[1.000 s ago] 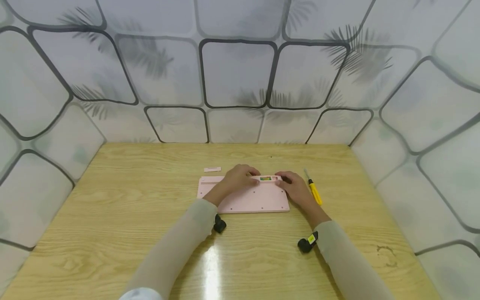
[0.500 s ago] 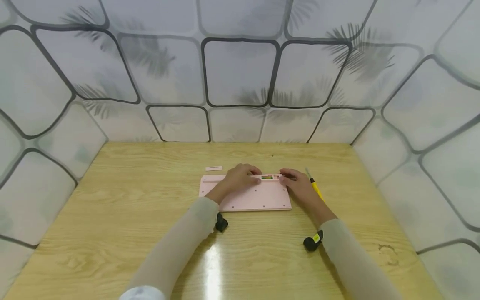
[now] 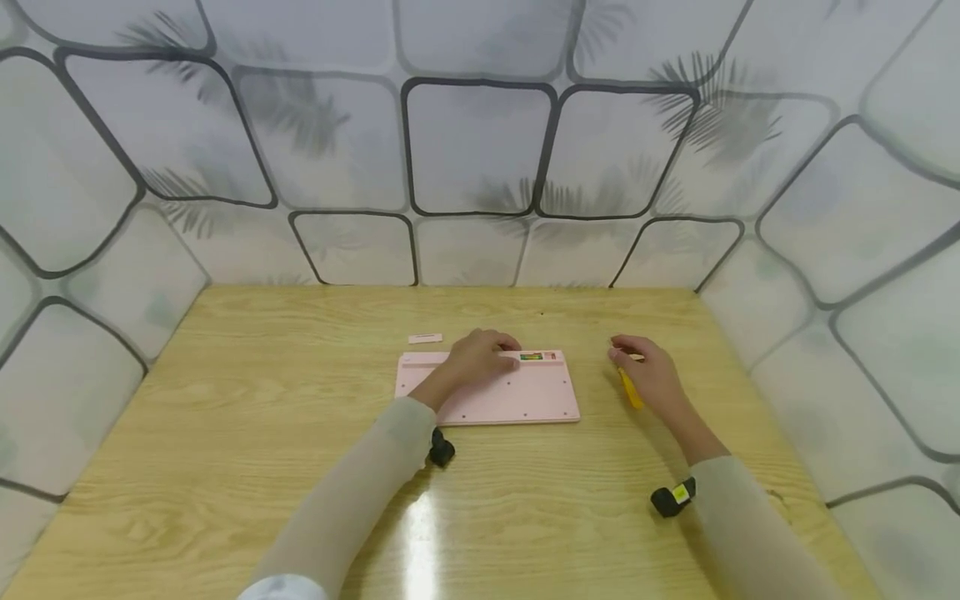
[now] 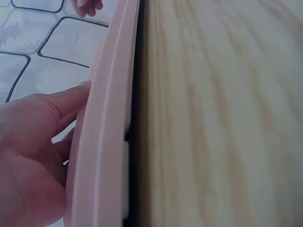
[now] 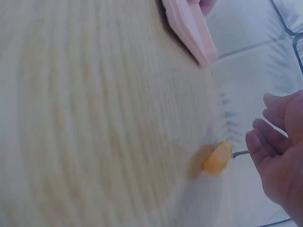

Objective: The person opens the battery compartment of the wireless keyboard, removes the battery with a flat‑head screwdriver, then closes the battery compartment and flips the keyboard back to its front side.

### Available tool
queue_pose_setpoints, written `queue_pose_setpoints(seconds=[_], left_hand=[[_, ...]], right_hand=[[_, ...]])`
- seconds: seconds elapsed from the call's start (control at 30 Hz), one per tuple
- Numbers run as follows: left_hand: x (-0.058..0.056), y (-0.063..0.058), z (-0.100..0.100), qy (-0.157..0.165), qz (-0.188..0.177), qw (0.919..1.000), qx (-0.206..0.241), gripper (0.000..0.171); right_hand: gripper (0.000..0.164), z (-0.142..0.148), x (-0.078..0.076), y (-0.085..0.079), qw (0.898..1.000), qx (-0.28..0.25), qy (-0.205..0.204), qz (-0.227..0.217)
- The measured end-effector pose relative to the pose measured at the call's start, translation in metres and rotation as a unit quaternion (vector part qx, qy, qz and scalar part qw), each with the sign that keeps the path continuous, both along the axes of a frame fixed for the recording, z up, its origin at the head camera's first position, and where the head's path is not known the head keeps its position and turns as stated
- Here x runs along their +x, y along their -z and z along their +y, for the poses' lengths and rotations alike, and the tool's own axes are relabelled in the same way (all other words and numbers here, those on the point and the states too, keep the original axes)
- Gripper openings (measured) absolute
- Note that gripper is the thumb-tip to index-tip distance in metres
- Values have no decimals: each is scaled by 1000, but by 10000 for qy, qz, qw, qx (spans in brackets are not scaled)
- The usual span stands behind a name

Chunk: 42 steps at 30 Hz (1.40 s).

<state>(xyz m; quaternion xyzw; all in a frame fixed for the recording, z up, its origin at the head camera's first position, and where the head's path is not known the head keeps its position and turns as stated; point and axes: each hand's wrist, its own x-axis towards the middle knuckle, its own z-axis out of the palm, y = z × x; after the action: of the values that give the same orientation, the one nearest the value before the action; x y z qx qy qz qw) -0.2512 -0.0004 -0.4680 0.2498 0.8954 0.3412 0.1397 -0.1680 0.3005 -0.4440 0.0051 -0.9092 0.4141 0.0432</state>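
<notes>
Grips the pink keyboard (image 3: 525,397) on the wooden table (image 3: 240,400) by its twelve-o'clock edge with the left hand (image 3: 477,358). Holds the right hand (image 3: 652,377), with loosely bent fingers, just above the yellow screwdriver (image 3: 631,390) at three o'clock from the keyboard.

The flat case (image 3: 525,396) under the left hand (image 3: 477,360) is pale pink with dark dots, the strip (image 3: 425,338) beyond that hand lighter pink, and the tool handle (image 3: 630,390) below the right hand (image 3: 651,379) yellow. Around the hands lies a yellowish, wood-grained tabletop (image 3: 247,375); behind them, the whitish wall covering (image 3: 480,150) carries rounded dark-grey outlines and grey fronds.
</notes>
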Motion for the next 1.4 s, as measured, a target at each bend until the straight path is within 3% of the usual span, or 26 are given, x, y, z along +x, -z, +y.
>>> queue_pose_setpoints(seconds=[0.23,0.43,0.67,0.87,1.4], left_hand=[[-1,1,1,-35,-80,10000,33,27],[-2,1,1,-31,-38,10000,11,29],[-2,-1,1,-42,15,10000,-1,29],[-1,-1,1,-88,19,10000,-26,29],[0,3,2,-102,58,9999,-14,30]], right_hand=[[42,21,9,16,9987,458,186,-79],[44,30,13,25,9980,553,286,-58],[50,36,16,34,9959,781,301,-348],[52,31,22,34,9957,670,359,-537],[47,25,25,39,9952,788,399,-431]])
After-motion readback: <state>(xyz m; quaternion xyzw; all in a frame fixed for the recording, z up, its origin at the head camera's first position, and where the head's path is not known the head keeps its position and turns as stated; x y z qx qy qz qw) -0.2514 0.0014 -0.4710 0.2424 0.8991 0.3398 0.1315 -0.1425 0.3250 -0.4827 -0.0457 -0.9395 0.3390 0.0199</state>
